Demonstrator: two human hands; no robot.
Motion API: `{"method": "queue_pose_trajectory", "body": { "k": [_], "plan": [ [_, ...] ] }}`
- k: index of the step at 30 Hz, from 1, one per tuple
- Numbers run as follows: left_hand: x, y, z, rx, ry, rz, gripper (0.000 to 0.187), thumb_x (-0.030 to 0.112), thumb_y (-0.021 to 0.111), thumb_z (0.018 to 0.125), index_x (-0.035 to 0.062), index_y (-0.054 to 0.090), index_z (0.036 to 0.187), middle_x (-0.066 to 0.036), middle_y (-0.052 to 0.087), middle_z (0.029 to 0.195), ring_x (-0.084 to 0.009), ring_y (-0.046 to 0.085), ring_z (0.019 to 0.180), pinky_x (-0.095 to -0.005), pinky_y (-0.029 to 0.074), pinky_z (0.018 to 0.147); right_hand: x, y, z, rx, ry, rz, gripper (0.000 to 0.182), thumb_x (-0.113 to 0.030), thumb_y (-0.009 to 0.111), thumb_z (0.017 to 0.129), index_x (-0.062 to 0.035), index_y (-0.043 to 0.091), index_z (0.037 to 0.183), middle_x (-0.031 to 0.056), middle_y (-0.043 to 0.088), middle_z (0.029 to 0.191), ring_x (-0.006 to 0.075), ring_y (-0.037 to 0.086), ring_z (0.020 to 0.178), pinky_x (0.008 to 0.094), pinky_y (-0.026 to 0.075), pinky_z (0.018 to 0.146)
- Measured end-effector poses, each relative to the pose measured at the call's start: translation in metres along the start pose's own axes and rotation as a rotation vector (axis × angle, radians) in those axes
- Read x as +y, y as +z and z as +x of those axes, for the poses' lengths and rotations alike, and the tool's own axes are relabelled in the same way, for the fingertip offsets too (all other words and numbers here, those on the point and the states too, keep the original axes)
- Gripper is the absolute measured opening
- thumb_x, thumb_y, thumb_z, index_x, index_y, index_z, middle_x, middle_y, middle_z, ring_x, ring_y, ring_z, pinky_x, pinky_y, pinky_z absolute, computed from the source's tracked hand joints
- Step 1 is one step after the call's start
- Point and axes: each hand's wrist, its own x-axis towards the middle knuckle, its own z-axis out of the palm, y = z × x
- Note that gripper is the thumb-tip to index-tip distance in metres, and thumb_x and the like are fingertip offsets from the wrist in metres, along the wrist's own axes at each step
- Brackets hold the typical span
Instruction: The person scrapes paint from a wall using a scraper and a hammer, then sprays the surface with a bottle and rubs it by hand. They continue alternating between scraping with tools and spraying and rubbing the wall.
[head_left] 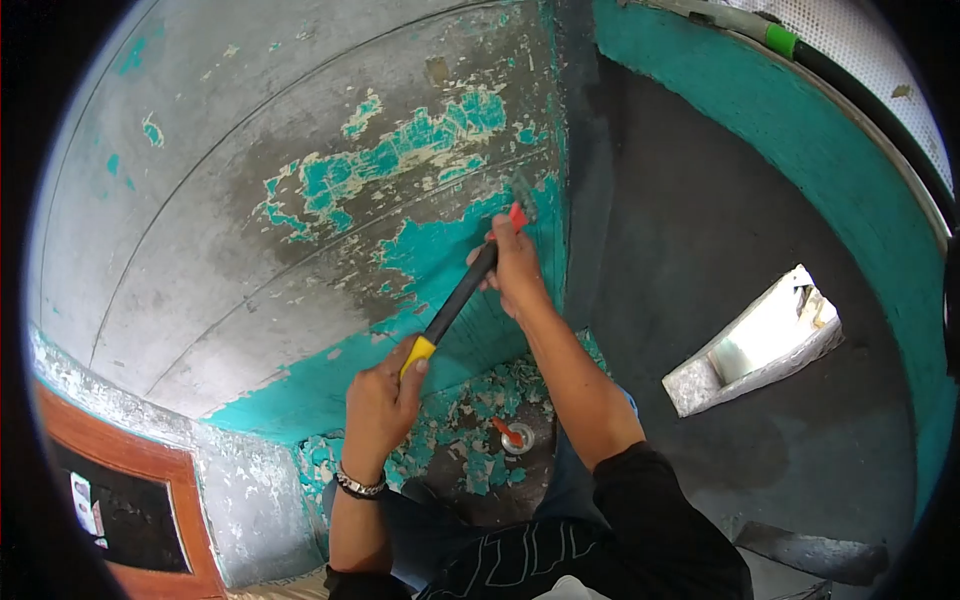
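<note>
A long-handled scraper point(462, 298) with a black shaft, a yellow grip end and a red head slants up across the wall. My left hand point(382, 402) is closed around its yellow lower end. Higher up, near the red head, my right hand point(518, 268) grips the shaft with the thumb along it. The scraper's head is at the turquoise paint point(440, 245) close to the wall's corner, where its blade edge is blurred. Patchy turquoise flakes point(405, 140) still cling to the bare grey wall point(210, 230) above.
Peeled paint chips point(480, 400) litter the floor around my legs, with an orange-handled item point(508, 432) among them. A whitish angular piece point(755, 345) lies on the dark surface to the right. An orange-framed opening point(185, 500) is at lower left, and a black hose point(870, 95) runs along the upper-right rim.
</note>
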Motion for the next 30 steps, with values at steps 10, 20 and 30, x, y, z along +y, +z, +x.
{"method": "queue_pose_trajectory", "body": {
  "k": [10, 20, 30],
  "plan": [
    [-0.025, 0.005, -0.035, 0.051, -0.094, -0.159, 0.035, 0.024, 0.052, 0.094, 0.0053, 0.059, 0.123, -0.015, 0.055, 0.059, -0.0275, 0.058, 0.051, -0.0350, 0.044, 0.051, 0.016, 0.023, -0.018, -0.091, -0.027, -0.147, 0.035, -0.042, 0.044, 0.097, -0.0083, 0.043, 0.091, 0.0087, 0.060, 0.060, 0.0116, 0.044, 0.036, 0.0258, 0.036, 0.034],
    [-0.048, -0.014, -0.050, 0.132, -0.158, -0.113, 0.034, 0.023, 0.053, 0.094, 0.0018, 0.062, 0.119, -0.010, 0.049, 0.055, -0.0155, 0.049, 0.048, -0.0306, 0.039, 0.049, 0.047, 0.057, -0.028, -0.119, -0.033, -0.046, 0.032, -0.040, 0.046, 0.098, -0.0086, 0.041, 0.090, 0.0106, 0.060, 0.059, 0.0118, 0.042, 0.035, 0.0257, 0.035, 0.034],
    [-0.043, -0.009, 0.000, 0.071, 0.036, -0.069, 0.031, 0.026, 0.054, 0.093, 0.0090, 0.063, 0.117, -0.016, 0.060, 0.065, -0.0343, 0.061, 0.059, -0.0387, 0.046, 0.055, 0.025, 0.028, -0.003, 0.012, -0.091, 0.053, 0.036, -0.045, 0.045, 0.098, -0.0090, 0.042, 0.091, 0.0091, 0.058, 0.057, 0.0112, 0.043, 0.036, 0.0249, 0.036, 0.034]
  ]
}}
